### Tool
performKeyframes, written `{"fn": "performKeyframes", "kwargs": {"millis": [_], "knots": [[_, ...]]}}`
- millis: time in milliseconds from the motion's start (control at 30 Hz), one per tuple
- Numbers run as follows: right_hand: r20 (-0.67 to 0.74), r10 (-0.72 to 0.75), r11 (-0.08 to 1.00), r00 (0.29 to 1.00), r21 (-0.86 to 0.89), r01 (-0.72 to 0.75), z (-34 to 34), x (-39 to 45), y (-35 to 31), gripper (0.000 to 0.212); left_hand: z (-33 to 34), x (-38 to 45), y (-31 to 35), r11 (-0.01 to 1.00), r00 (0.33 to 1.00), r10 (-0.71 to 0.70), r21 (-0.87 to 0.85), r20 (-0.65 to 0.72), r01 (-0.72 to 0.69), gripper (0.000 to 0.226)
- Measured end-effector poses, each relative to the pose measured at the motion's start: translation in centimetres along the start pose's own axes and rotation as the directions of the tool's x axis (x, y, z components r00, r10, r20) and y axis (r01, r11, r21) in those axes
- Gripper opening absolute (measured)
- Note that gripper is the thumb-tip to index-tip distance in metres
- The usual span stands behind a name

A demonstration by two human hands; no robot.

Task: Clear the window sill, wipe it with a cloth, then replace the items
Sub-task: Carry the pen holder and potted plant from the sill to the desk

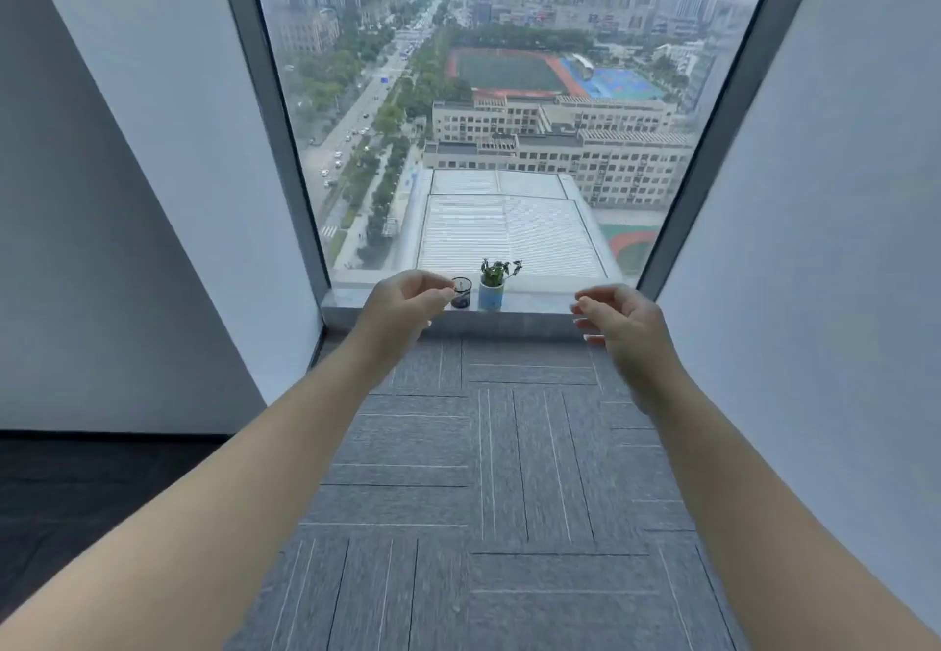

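Two hands loosely curled, left hand partly hiding dark jar, right hand blurred

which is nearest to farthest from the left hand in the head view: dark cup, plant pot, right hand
1. Dark cup, on the sill right by the left hand, at its fingers; contact is unclear.
2. Plant pot, just right of the cup on the sill.
3. Right hand, far across, before the sill's right end.
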State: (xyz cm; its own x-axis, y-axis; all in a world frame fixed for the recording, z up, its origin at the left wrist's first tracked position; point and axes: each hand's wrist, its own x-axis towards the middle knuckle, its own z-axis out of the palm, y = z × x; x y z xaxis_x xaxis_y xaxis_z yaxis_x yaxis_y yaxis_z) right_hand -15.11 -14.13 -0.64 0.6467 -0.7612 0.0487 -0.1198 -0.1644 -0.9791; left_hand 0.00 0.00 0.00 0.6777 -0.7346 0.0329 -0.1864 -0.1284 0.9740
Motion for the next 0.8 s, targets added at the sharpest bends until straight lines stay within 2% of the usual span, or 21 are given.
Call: {"fn": "performKeyframes", "kwargs": {"millis": [267,500,800], "knots": [[-0.044,0.095,0.995,0.994,-0.003,-0.095,2.4,15.8,4.4,0.021,0.3,15.3,-5.8,0.997,0.997,-0.074,0.007,0.014,0.074,0.017],[-0.065,0.208,0.978,0.976,-0.016,-0.209,6.4,32.0,8.8,0.021,-1.0,31.8,-10.5,0.983,0.983,-0.182,-0.003,-0.006,0.182,0.014],[-0.068,0.323,0.946,0.944,-0.009,-0.324,9.3,48.2,15.7,0.022,0.4,48.7,-17.3,0.965,0.965,-0.263,0.008,-0.020,0.263,0.012]]}}
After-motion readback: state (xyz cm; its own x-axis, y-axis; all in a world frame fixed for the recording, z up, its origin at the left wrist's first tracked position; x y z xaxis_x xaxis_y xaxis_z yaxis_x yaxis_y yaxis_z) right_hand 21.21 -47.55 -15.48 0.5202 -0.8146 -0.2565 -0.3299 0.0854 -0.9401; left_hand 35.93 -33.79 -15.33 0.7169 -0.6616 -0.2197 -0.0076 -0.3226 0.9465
